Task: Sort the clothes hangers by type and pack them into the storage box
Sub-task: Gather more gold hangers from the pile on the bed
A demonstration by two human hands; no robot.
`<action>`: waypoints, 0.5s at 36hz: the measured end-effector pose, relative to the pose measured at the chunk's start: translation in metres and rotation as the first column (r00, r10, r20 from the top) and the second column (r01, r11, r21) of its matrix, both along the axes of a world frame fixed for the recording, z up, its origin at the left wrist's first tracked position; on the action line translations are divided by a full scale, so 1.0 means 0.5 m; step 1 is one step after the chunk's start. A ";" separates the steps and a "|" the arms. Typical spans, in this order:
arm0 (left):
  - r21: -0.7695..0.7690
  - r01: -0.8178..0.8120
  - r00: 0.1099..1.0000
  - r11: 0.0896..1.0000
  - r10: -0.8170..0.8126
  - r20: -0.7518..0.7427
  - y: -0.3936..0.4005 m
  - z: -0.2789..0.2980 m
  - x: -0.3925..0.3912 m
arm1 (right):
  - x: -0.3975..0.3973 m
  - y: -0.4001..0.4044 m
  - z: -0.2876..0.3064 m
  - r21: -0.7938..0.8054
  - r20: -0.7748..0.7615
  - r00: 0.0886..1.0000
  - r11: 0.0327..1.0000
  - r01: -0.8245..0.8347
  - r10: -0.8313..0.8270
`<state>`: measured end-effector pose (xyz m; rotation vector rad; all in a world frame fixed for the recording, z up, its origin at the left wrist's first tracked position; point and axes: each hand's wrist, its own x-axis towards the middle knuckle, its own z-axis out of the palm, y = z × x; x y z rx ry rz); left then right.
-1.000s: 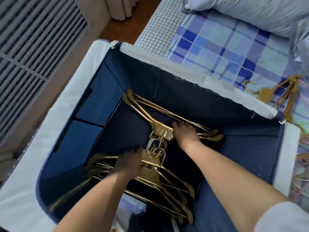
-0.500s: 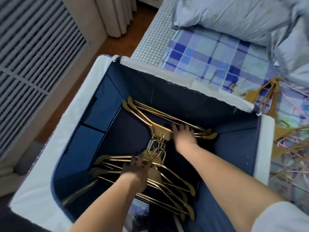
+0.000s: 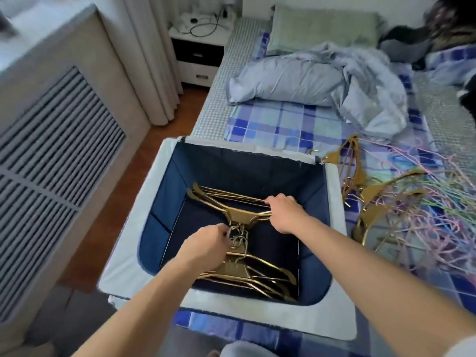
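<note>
- I'm looking down into the storage box (image 3: 334, 199), which sits on the bed with its navy lining open to me; two bundles of gold hangers lie on its floor, hooks meeting in the middle.
- The far bundle (image 3: 221, 202) lies toward 12 o'clock, the near bundle (image 3: 257, 274) toward 6 o'clock.
- My right hand (image 3: 286, 215) is curled round the far bundle's arm just right of its neck, fingers wrapped over the bars, thumb underneath as far as I can tell.
- My left hand (image 3: 206, 240) is down at the cluster of hooks (image 3: 238, 234); its fingers are bent in around them, though whether they truly pinch a hook or only press I cannot tell.
- I judge these hangers stiff and fairly light singly, but the stack has some weight and the smooth finish looks slippery, so bars may slide against each other.
- Best hold, I think, is the broad flat neck below the hooks, where the stack is thickest; gripping one thin arm risks fanning the bundle out.
- The hooks look ready to tangle, so I would keep them aligned while shifting either bundle.
- At 3 o'clock outside the box, loose gold hangers (image 3: 373, 202) lie mixed with thin pastel wire hangers (image 3: 443, 202) on the checked sheet, not yet packed; the wire ones look springy and snag-prone.
</note>
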<state>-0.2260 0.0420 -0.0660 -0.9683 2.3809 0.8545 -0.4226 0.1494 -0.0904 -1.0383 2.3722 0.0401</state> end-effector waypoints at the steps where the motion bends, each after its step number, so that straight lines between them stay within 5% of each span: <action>1: -0.014 -0.029 0.996 0.999 0.028 -0.080 0.003 0.022 0.021 | 0.008 0.012 0.022 -0.035 0.005 1.000 0.999 0.029 -0.029; 9: 0.035 -0.147 0.912 0.989 0.149 -0.382 0.074 0.101 0.139 | 0.130 0.175 0.149 -0.420 0.038 0.947 0.855 0.306 -0.320; 13: 0.249 -0.135 0.834 0.959 0.245 -0.493 0.160 0.159 0.117 | 0.187 0.279 0.169 -0.509 0.037 0.906 0.773 0.379 -0.421; 18: 0.593 0.024 0.802 0.805 0.339 -0.492 0.278 0.231 0.093 | 0.201 0.452 0.166 -0.553 0.095 0.785 0.623 0.553 -0.612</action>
